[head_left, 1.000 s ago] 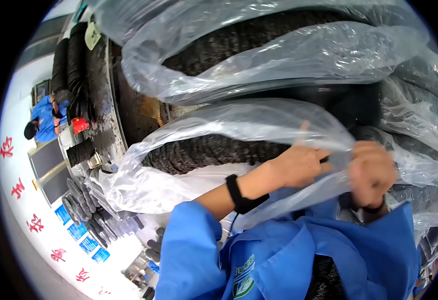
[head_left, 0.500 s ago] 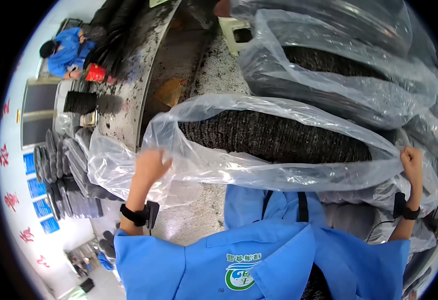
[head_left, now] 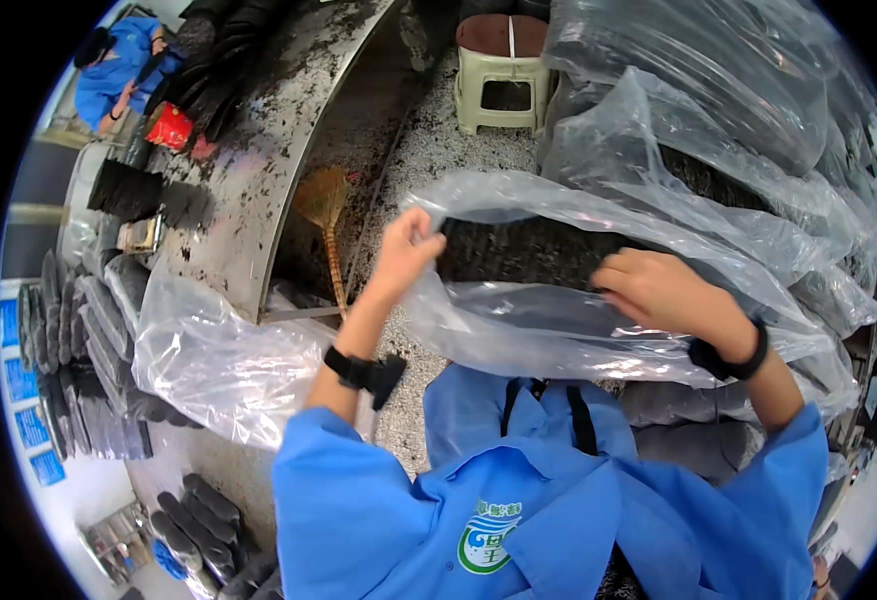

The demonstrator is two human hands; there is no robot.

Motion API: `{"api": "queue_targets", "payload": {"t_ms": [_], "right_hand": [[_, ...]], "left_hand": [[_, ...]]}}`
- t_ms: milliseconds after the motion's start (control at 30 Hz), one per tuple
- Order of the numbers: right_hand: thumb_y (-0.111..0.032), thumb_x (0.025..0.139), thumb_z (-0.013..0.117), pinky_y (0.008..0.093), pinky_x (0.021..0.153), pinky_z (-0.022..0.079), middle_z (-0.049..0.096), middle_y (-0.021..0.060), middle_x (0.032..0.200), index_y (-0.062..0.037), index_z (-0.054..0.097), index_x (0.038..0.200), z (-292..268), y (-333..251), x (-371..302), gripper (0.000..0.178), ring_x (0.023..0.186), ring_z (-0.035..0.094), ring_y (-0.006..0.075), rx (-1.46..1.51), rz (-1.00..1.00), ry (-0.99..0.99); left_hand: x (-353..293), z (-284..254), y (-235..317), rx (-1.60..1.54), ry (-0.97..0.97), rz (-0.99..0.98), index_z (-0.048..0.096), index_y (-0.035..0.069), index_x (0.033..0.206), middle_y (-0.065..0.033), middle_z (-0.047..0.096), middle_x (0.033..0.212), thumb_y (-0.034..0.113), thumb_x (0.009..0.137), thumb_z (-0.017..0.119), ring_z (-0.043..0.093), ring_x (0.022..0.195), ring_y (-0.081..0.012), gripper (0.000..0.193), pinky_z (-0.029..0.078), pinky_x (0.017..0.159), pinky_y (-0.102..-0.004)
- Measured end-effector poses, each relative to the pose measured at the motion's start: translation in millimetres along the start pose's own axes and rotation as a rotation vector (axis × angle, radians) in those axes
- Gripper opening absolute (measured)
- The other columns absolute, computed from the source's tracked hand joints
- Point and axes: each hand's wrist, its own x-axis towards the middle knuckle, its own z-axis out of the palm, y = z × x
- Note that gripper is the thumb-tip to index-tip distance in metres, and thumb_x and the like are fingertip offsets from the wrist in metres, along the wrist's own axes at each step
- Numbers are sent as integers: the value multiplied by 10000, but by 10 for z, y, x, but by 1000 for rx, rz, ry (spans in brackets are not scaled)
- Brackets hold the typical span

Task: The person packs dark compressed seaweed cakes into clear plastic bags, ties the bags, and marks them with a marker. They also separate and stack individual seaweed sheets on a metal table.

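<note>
Two bare hands work at a clear plastic bag (head_left: 519, 335) in the centre of the frame, around a long black ridged stack (head_left: 529, 250). The left hand (head_left: 399, 262) has its fingers curled at the bag's left end; whether they pinch the film I cannot tell. The right hand (head_left: 669, 290) bends over the stack's right part, its grip also unclear. A straw broom (head_left: 321, 195) lies left of centre, a plastic stool (head_left: 504, 85) stands at upper centre, and a littered counter (head_left: 249, 130) fills the upper left.
</note>
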Motion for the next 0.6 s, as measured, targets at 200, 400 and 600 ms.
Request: {"api": "queue_targets", "payload": {"t_ms": [200,400,600], "right_hand": [[-319,744,625,471,767,463,532,212,1092,-56,532,1166,1327,-45,1979,506,1015,540,353,-56,-60,167],[-322,749,546,635,918,304,327,355,1347,-153,503,1224,1459,-824,1391,506,1219,385,461,-109,9,-172],[-264,733,561,643,942,297,395,311,1298,-183,533,1173,2041,-1229,1159,448,1205,406,429,-273,83,-284]], "left_hand": [[-314,-14,-206,-325,-154,-99,296,112,625,54,303,597,7,737,614,302,577,-41,353,256,510,-232],[-843,231,55,-996,-740,10,262,86,583,36,250,551,14,723,605,249,528,-57,378,211,469,-270],[-957,442,-7,-1312,-1218,72,257,60,582,8,234,538,-20,646,554,236,512,-86,313,206,470,-285]]}}
